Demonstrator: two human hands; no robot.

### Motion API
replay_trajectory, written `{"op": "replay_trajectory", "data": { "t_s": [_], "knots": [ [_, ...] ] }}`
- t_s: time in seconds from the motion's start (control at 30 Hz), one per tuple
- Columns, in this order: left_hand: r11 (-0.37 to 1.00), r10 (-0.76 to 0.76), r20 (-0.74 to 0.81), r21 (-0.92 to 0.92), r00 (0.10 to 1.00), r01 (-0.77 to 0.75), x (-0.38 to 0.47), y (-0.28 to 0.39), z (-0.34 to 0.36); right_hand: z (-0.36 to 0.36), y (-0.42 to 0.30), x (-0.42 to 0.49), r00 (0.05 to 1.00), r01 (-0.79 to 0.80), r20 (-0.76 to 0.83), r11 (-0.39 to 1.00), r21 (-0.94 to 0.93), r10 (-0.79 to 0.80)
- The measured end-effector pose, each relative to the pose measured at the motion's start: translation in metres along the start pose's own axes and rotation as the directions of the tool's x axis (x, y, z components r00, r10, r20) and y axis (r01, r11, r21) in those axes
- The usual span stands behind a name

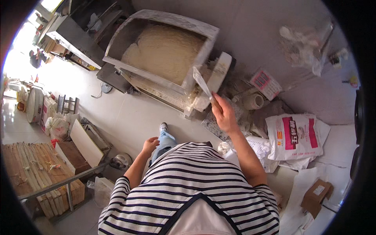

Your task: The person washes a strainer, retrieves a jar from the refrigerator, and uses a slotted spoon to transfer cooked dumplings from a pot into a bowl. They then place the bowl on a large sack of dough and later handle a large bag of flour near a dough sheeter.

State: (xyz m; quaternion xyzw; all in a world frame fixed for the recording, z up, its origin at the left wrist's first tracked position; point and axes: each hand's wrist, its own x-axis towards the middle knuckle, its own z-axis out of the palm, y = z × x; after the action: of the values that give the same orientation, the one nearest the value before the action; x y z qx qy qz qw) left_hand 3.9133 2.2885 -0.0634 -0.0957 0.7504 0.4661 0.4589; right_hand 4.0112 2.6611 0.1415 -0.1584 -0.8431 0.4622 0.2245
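Note:
My right hand (224,114) is closed around the handle of a long pale tool (202,82), whose kind I cannot tell. The tool's far end reaches the near right corner of a large metal dough mixer's trough (141,70). Inside the trough lies a big mass of pale dough or flour (167,53). My left hand (151,146) hangs by my left side above my leg, holding nothing, its fingers loosely bent. Right of the trough is the mixer's whitish, flour-dusted side housing (218,72).
A printed white sack (296,138) lies at right, near a pink-and-white keypad device (265,83) and a white cylindrical container (253,101). Stacked wooden boards (44,173) stand behind a metal rail (69,182) at lower left. A dark metal cabinet (79,41) stands upper left.

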Motion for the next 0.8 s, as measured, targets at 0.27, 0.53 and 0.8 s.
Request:
{"op": "replay_trajectory", "data": {
  "t_s": [0.27,0.53,0.8],
  "knots": [
    [0.932,-0.171,-0.137,-0.344,0.976,0.115,0.031,-0.025,-0.133,0.141,-0.025,0.209,0.933,0.261,-0.023,0.720,-0.643,-0.359],
    [0.910,-0.197,-0.173,-0.400,0.965,0.115,0.067,-0.018,-0.209,0.190,0.001,0.258,0.968,0.167,-0.004,0.660,-0.732,-0.250],
    [0.891,-0.160,-0.100,-0.444,0.982,0.100,0.070,-0.002,-0.204,0.175,0.025,0.262,0.974,0.200,0.225,0.471,-0.859,-0.004]
  ]
}}
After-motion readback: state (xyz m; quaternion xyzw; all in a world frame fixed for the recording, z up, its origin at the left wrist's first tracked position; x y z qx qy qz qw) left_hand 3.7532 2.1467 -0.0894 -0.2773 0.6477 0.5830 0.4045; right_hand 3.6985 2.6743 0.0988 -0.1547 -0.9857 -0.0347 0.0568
